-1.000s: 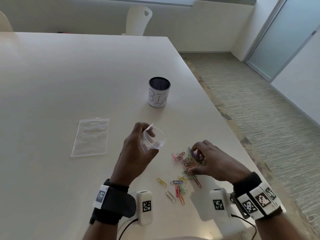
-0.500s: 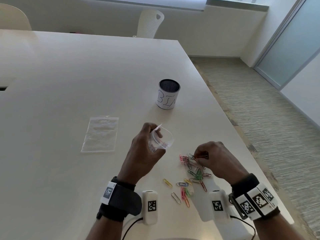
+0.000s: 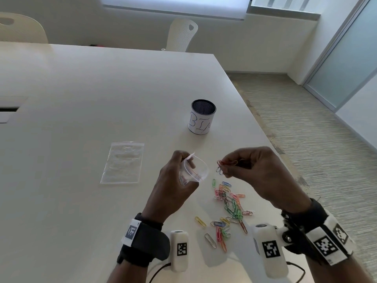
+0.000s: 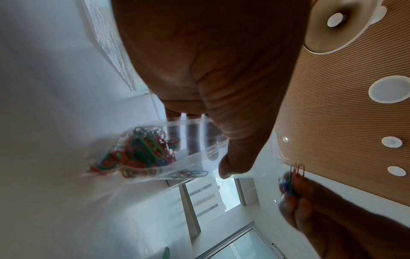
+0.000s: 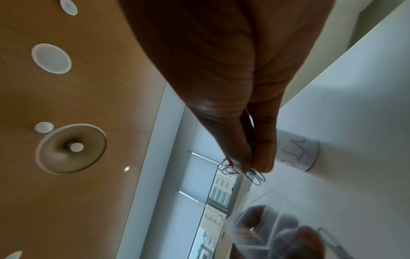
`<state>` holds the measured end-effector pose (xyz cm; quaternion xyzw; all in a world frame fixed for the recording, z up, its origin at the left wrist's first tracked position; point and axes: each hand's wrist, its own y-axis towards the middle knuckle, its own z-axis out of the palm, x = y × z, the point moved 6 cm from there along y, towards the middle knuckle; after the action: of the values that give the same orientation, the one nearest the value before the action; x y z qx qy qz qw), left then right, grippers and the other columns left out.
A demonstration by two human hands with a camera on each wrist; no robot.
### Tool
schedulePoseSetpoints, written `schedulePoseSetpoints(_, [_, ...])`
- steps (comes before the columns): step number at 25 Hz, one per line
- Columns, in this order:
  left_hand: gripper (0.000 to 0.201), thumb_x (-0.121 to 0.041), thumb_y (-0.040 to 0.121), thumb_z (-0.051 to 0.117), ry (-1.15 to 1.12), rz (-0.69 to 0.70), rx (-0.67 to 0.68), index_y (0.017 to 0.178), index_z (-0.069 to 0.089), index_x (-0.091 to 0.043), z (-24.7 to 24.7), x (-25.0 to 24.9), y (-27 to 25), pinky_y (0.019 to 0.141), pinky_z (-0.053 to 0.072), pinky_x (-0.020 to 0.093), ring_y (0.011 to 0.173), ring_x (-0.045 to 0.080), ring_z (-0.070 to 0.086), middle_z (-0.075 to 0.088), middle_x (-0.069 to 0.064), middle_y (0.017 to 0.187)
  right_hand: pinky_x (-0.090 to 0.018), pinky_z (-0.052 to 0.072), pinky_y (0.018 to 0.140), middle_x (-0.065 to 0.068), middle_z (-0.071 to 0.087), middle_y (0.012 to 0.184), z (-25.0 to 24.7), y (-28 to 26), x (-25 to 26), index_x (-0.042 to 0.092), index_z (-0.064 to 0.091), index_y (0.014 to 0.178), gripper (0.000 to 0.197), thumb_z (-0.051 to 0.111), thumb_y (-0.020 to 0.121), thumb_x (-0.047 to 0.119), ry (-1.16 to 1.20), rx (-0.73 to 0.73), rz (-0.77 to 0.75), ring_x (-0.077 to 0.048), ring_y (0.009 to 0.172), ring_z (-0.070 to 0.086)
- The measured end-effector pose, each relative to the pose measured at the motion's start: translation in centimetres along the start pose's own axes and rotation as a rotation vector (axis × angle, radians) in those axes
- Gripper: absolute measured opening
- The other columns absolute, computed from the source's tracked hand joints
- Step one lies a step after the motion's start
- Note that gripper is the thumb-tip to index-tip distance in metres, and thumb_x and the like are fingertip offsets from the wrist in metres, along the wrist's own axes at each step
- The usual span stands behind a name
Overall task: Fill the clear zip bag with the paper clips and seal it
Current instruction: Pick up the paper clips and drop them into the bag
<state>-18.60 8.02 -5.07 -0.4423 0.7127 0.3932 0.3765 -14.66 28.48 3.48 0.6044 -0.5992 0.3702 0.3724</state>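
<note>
My left hand (image 3: 175,186) holds a small clear zip bag (image 3: 196,170) above the table with its mouth spread open toward the right. Several coloured paper clips (image 4: 142,152) lie bunched in the bag's bottom, seen in the left wrist view. My right hand (image 3: 255,170) is raised just right of the bag's mouth and pinches a few paper clips (image 3: 221,166) between thumb and fingers; the same pinched clips (image 5: 241,172) hang from the fingertips in the right wrist view. A loose pile of coloured paper clips (image 3: 228,207) lies on the white table (image 3: 102,88) below both hands.
A second clear zip bag (image 3: 122,162) lies flat on the table to the left. A white cup (image 3: 202,117) marked "BIN" with a dark mesh inside stands behind the hands. The table's right edge (image 3: 271,139) runs close by the right hand. White chairs (image 3: 181,34) stand at the far side.
My right hand has lifted off the pile with a few clips pinched and moved up and left toward the bag's mouth. The left hand keeps holding the open bag.
</note>
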Motion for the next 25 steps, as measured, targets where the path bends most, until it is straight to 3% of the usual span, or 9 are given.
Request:
schedulePoseSetpoints(3, [0.051, -0.012, 0.085, 0.082, -0.003, -0.007, 0.012, 0.119, 0.049, -0.028, 0.1, -0.1, 0.0, 0.073, 0.057, 0.018, 0.096, 0.010, 0.068, 0.064, -0.014, 0.109, -0.031, 0.066, 0.079, -0.003, 0.081, 0.078, 1.4, 0.9, 2.4, 0.016, 0.083, 0.093, 0.009, 0.084, 0.085, 0.013, -0.052, -0.010, -0.105, -0.020, 0.076, 0.079])
schedulePoseSetpoints(6, [0.051, -0.013, 0.085, 0.083, -0.009, -0.006, 0.008, 0.121, 0.049, -0.026, 0.0, -0.2, 0.0, 0.071, 0.056, 0.016, 0.094, 0.008, 0.068, 0.065, -0.011, 0.110, -0.034, 0.065, 0.080, 0.004, 0.081, 0.079, 3.1, 1.8, 3.1, 0.019, 0.084, 0.094, 0.009, 0.083, 0.087, 0.013, -0.183, 0.010, -0.172, -0.008, 0.075, 0.078])
schedulePoseSetpoints(10, [0.052, -0.013, 0.085, 0.083, -0.012, -0.008, 0.010, 0.122, 0.049, -0.024, 0.1, -0.2, 0.0, 0.071, 0.055, 0.011, 0.095, 0.007, 0.068, 0.065, -0.008, 0.110, -0.017, 0.062, 0.081, 0.010, 0.082, 0.089, 3.7, 2.2, 3.4, 0.018, 0.084, 0.102, 0.016, 0.081, 0.089, 0.011, -0.259, 0.026, -0.204, 0.004, 0.080, 0.076])
schedulePoseSetpoints(13, [0.053, -0.012, 0.085, 0.084, -0.017, 0.004, 0.013, 0.120, 0.047, -0.027, 0.2, -0.1, 0.0, 0.074, 0.060, 0.014, 0.100, 0.010, 0.069, 0.064, -0.010, 0.112, -0.008, 0.057, 0.076, 0.010, 0.081, 0.082, 2.4, 2.2, 3.5, 0.017, 0.085, 0.097, 0.012, 0.082, 0.088, 0.009, -0.273, -0.023, -0.211, 0.003, 0.077, 0.076])
schedulePoseSetpoints(15, [0.052, -0.012, 0.085, 0.083, -0.010, 0.018, 0.009, 0.120, 0.047, -0.027, 0.2, 0.0, 0.0, 0.076, 0.062, 0.020, 0.101, 0.013, 0.069, 0.063, -0.013, 0.111, -0.010, 0.059, 0.076, 0.008, 0.080, 0.078, 1.3, 2.4, 2.4, 0.016, 0.084, 0.094, 0.010, 0.082, 0.087, 0.009, -0.309, -0.054, -0.194, 0.000, 0.074, 0.076])
schedulePoseSetpoints(17, [0.051, -0.012, 0.086, 0.083, -0.004, 0.026, 0.002, 0.119, 0.048, -0.027, 0.2, 0.1, 0.0, 0.076, 0.061, 0.019, 0.102, 0.013, 0.068, 0.064, -0.013, 0.110, -0.014, 0.060, 0.076, 0.008, 0.080, 0.079, 0.6, 2.6, 0.2, 0.017, 0.084, 0.093, 0.010, 0.082, 0.087, 0.009, -0.372, -0.044, -0.144, -0.001, 0.074, 0.075])
schedulePoseSetpoints(21, [0.048, -0.010, 0.086, 0.083, -0.017, 0.016, 0.005, 0.119, 0.050, -0.022, 0.1, 0.0, 0.1, 0.076, 0.056, 0.011, 0.101, 0.012, 0.067, 0.065, -0.009, 0.110, -0.029, 0.062, 0.087, 0.011, 0.073, 0.105, 1.8, 2.4, -4.8, 0.022, 0.078, 0.112, 0.023, 0.081, 0.090, 0.026, -0.557, 0.147, -0.044, -0.001, 0.091, 0.069])
schedulePoseSetpoints(23, [0.047, -0.010, 0.085, 0.082, -0.018, 0.011, 0.003, 0.119, 0.051, -0.021, 0.0, -0.1, 0.0, 0.074, 0.054, 0.011, 0.100, 0.010, 0.065, 0.064, -0.011, 0.109, -0.028, 0.058, 0.095, 0.013, 0.065, 0.124, 3.2, 2.0, -6.5, 0.028, 0.072, 0.124, 0.040, 0.082, 0.087, 0.039, -0.611, 0.277, -0.025, -0.004, 0.106, 0.062])
schedulePoseSetpoints(25, [0.048, -0.010, 0.085, 0.082, -0.014, 0.014, 0.003, 0.119, 0.050, -0.022, -0.1, -0.1, 0.0, 0.073, 0.054, 0.013, 0.099, 0.008, 0.064, 0.064, -0.014, 0.108, -0.026, 0.051, 0.100, 0.016, 0.057, 0.131, 4.4, 1.6, -7.6, 0.034, 0.067, 0.129, 0.050, 0.081, 0.083, 0.048, -0.701, 0.353, -0.043, -0.006, 0.117, 0.052])
